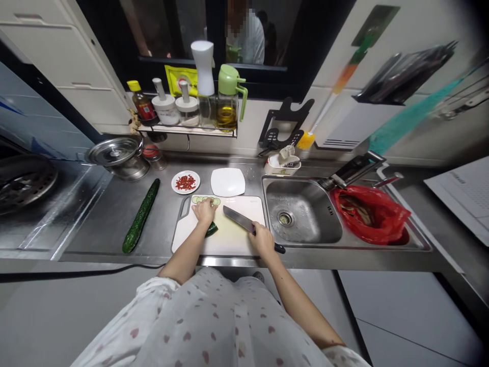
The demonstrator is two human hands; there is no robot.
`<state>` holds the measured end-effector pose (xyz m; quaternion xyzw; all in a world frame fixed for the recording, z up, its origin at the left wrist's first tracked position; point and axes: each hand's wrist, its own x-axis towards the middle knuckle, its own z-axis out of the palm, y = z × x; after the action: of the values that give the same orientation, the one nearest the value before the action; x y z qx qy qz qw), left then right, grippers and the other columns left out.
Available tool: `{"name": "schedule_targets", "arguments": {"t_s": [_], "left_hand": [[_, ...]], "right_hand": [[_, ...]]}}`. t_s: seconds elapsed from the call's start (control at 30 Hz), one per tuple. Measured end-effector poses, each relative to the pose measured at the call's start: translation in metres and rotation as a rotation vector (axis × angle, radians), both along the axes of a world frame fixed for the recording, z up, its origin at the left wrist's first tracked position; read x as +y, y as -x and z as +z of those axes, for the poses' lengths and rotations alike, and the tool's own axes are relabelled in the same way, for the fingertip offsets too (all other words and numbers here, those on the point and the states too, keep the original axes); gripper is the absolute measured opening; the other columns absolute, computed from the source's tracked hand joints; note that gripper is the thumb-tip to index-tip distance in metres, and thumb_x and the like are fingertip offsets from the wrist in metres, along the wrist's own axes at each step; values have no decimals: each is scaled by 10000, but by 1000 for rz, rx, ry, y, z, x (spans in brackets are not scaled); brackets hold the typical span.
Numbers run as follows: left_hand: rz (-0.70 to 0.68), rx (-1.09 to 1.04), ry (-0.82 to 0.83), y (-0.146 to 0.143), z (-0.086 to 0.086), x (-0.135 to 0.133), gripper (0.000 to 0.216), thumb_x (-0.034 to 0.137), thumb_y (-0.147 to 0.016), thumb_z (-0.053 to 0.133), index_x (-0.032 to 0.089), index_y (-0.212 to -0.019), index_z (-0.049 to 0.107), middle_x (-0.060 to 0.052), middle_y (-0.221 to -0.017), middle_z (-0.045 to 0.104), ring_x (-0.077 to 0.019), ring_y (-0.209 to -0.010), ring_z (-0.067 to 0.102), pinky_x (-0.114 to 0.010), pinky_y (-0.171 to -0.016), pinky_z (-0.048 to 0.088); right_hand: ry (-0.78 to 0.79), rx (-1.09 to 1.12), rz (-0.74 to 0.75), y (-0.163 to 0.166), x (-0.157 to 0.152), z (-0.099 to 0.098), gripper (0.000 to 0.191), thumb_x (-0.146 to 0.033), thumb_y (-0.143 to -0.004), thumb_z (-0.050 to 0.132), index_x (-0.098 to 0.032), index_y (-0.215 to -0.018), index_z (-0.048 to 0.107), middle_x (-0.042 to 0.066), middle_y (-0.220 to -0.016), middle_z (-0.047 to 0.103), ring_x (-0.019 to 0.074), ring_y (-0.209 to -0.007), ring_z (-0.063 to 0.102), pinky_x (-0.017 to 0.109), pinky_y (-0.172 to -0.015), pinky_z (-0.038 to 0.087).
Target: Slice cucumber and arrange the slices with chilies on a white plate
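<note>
On the steel counter lies a white cutting board. My left hand rests on it with fingers laid on a row of cucumber slices near the board's far edge. A dark green cucumber piece lies just below that hand. My right hand grips the handle of a kitchen knife, whose blade points up-left over the board, apart from the slices. A whole cucumber lies on the counter left of the board.
Behind the board stand a small plate of chopped red chili and an empty white plate. A sink is right of the board, with a red bag in the adjoining basin. A lidded pot and condiment shelf sit at the back.
</note>
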<state>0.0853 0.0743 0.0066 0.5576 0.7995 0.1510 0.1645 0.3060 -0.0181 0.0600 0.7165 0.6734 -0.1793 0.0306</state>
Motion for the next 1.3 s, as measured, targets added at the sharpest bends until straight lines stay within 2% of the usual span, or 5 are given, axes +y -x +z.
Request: {"name": "schedule_targets", "arguments": {"t_s": [0.23, 0.43, 0.8, 1.0, 1.3], "left_hand": [[87, -104, 2, -1, 11, -7, 236, 393, -811, 610, 276, -1012, 649, -41, -945, 705, -269, -1028, 578, -425, -918, 320], [138, -168, -28, 10, 15, -32, 219, 374, -847, 551, 285, -1020, 651, -27, -981, 702, -227, -988, 605, -352, -863, 380], [-99, -169, -109, 37, 8, -87, 222, 353, -873, 526, 246, -990, 681, -45, -1027, 690, -197, -950, 611, -321, -878, 435], [-171, -227, -85, 37, 5, -97, 262, 373, -913, 466, 244, -985, 682, -51, -1029, 695, -201, -946, 619, -332, -887, 455], [-290, -284, -172, 34, -1, -104, 321, 414, -902, 508, 236, -1136, 637, -58, -1133, 678, -201, -1052, 612, -336, -952, 461]], "right_hand": [[17, -4, 25, -7, 7, 0, 289, -256, -883, 515, -213, -1160, 588, 74, -1057, 681, 189, -950, 619, 251, -748, 363], [72, 28, 15, -6, 11, -2, 313, -334, -944, 433, -227, -1180, 609, 87, -1057, 697, 195, -955, 632, 252, -725, 365], [109, 30, 168, 9, 10, -5, 322, -290, -966, 369, -180, -1027, 666, 111, -1008, 710, 195, -943, 644, 253, -738, 380], [138, 9, 175, 22, 6, -6, 308, -300, -967, 374, -189, -1059, 646, 110, -1017, 709, 198, -933, 654, 257, -735, 392], [158, 26, 181, 33, -4, -2, 287, -279, -943, 384, -203, -1099, 614, 98, -1014, 707, 206, -933, 652, 267, -718, 391]]}}
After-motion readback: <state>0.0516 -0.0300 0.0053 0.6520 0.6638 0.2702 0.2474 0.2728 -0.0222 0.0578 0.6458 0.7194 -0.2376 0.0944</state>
